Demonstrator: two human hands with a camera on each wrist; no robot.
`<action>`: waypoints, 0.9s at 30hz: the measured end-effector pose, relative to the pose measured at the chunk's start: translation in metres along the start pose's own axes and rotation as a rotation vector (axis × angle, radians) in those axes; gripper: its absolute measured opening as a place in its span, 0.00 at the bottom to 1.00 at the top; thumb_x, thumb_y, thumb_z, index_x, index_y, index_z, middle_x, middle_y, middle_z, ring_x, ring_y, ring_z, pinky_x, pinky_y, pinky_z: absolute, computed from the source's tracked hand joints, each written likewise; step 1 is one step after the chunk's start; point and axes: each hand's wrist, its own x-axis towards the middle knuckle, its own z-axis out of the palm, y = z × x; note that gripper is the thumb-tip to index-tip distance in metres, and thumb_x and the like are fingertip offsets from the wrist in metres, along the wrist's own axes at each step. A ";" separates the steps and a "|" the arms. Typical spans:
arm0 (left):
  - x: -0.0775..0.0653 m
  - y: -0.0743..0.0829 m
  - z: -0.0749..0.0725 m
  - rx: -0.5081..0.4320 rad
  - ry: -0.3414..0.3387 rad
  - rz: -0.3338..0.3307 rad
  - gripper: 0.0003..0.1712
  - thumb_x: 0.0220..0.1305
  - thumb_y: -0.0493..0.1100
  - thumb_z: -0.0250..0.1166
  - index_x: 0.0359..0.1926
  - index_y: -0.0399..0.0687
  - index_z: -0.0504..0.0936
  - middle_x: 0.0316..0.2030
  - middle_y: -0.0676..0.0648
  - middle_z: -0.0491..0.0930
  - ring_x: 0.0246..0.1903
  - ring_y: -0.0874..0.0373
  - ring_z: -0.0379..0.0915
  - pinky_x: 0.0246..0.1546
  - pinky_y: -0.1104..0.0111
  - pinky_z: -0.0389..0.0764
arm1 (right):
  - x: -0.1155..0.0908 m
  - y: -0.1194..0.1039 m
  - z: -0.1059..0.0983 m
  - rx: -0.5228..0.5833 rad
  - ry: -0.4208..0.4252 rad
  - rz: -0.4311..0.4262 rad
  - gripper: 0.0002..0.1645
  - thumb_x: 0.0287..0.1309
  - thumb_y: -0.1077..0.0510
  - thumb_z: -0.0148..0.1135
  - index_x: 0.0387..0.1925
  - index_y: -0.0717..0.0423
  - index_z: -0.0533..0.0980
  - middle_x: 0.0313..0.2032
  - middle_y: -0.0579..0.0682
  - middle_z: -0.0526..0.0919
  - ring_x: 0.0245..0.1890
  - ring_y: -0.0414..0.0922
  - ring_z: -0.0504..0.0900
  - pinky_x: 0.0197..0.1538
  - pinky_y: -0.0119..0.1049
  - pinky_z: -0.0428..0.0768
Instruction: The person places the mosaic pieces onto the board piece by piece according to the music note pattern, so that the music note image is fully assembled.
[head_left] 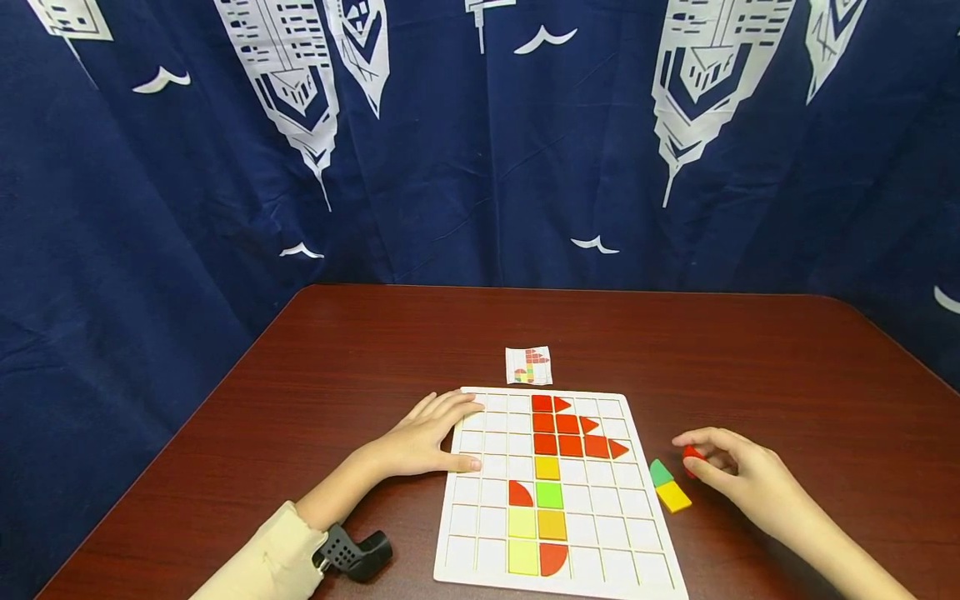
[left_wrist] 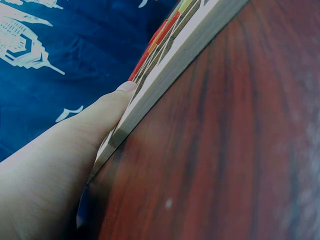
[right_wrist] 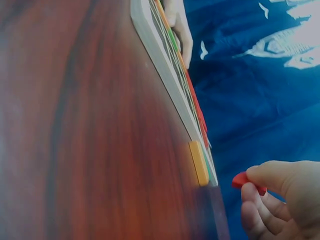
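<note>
A white gridded board (head_left: pixel 602 500) lies on the table, with red, yellow, orange and green pieces forming a pattern on it. My left hand (head_left: pixel 429 437) rests on the board's left edge, fingers extended; the left wrist view has its thumb (left_wrist: pixel 107 107) against the rim. To the right of the board, my right hand (head_left: pixel 738 471) pinches a small red piece (right_wrist: pixel 241 179) between thumb and fingers. Part of that piece is covered by the fingers, so its full shape is hidden. Beside the board's right edge lie a green curved-sided piece (head_left: pixel 660 472) and a yellow square piece (head_left: pixel 673 497).
Beyond the board's far edge lies a small printed card (head_left: pixel 528 366) with a coloured pattern. The brown wooden table (head_left: pixel 375 350) reaches back to a dark blue curtain (head_left: pixel 450 192) with white prints. A black wrist device (head_left: pixel 356 554) sits at the left sleeve.
</note>
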 end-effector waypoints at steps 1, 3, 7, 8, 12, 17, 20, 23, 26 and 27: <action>0.000 0.000 0.000 0.003 0.000 0.000 0.44 0.53 0.69 0.56 0.67 0.60 0.54 0.69 0.51 0.51 0.70 0.55 0.40 0.69 0.54 0.36 | 0.000 -0.003 0.000 0.023 -0.021 0.017 0.12 0.55 0.54 0.61 0.42 0.48 0.76 0.27 0.40 0.78 0.23 0.29 0.72 0.25 0.26 0.69; 0.001 0.000 0.001 0.006 -0.001 0.000 0.44 0.53 0.69 0.56 0.67 0.60 0.55 0.69 0.51 0.51 0.70 0.55 0.40 0.69 0.54 0.36 | -0.001 -0.009 0.001 0.075 -0.052 0.040 0.11 0.56 0.54 0.60 0.42 0.50 0.75 0.26 0.41 0.78 0.23 0.30 0.74 0.25 0.26 0.71; 0.001 -0.001 0.001 0.009 -0.002 -0.002 0.44 0.53 0.69 0.56 0.67 0.61 0.54 0.69 0.51 0.51 0.70 0.55 0.41 0.69 0.54 0.36 | 0.000 -0.024 0.005 0.203 -0.103 0.055 0.10 0.57 0.55 0.59 0.40 0.55 0.74 0.25 0.44 0.79 0.22 0.33 0.76 0.26 0.28 0.75; 0.001 -0.001 0.001 0.009 -0.001 -0.002 0.44 0.53 0.69 0.56 0.67 0.61 0.54 0.69 0.51 0.51 0.70 0.55 0.41 0.69 0.54 0.36 | 0.001 -0.028 0.007 0.226 -0.114 0.057 0.10 0.57 0.55 0.59 0.39 0.55 0.74 0.24 0.44 0.79 0.22 0.33 0.76 0.26 0.28 0.75; 0.001 -0.001 0.000 0.002 0.001 0.001 0.44 0.53 0.68 0.56 0.67 0.60 0.55 0.69 0.51 0.51 0.70 0.54 0.41 0.69 0.54 0.36 | 0.007 -0.048 0.016 0.248 -0.140 0.046 0.09 0.54 0.54 0.62 0.35 0.52 0.74 0.22 0.42 0.78 0.21 0.32 0.73 0.23 0.27 0.71; 0.000 0.000 0.000 0.005 -0.003 -0.007 0.44 0.53 0.69 0.56 0.67 0.61 0.54 0.69 0.51 0.51 0.70 0.54 0.41 0.69 0.54 0.35 | 0.016 -0.073 0.034 0.298 -0.170 -0.029 0.08 0.51 0.56 0.64 0.30 0.52 0.73 0.22 0.42 0.77 0.22 0.31 0.71 0.22 0.27 0.68; 0.000 0.000 0.000 0.008 -0.005 -0.008 0.44 0.53 0.70 0.56 0.67 0.61 0.54 0.69 0.52 0.50 0.70 0.54 0.40 0.69 0.55 0.35 | 0.021 -0.087 0.045 0.343 -0.221 -0.062 0.09 0.51 0.56 0.64 0.30 0.54 0.73 0.23 0.44 0.76 0.22 0.31 0.72 0.23 0.26 0.70; 0.001 0.000 0.001 0.009 -0.002 -0.008 0.44 0.53 0.70 0.56 0.67 0.61 0.55 0.69 0.52 0.51 0.70 0.55 0.40 0.70 0.55 0.36 | 0.026 -0.098 0.056 0.369 -0.281 -0.070 0.08 0.51 0.56 0.64 0.31 0.54 0.73 0.24 0.45 0.76 0.22 0.32 0.72 0.25 0.25 0.71; 0.001 0.000 0.001 0.007 -0.001 -0.014 0.44 0.53 0.69 0.56 0.67 0.61 0.55 0.69 0.52 0.51 0.70 0.55 0.40 0.70 0.55 0.36 | 0.030 -0.108 0.067 0.390 -0.324 -0.090 0.06 0.51 0.57 0.63 0.32 0.53 0.75 0.25 0.44 0.76 0.23 0.32 0.72 0.27 0.25 0.72; 0.001 0.000 0.001 0.006 -0.001 -0.015 0.44 0.53 0.69 0.56 0.67 0.61 0.55 0.69 0.52 0.51 0.70 0.55 0.41 0.70 0.55 0.36 | 0.032 -0.111 0.071 0.386 -0.330 -0.097 0.06 0.51 0.57 0.63 0.31 0.52 0.76 0.25 0.44 0.75 0.23 0.32 0.72 0.28 0.24 0.72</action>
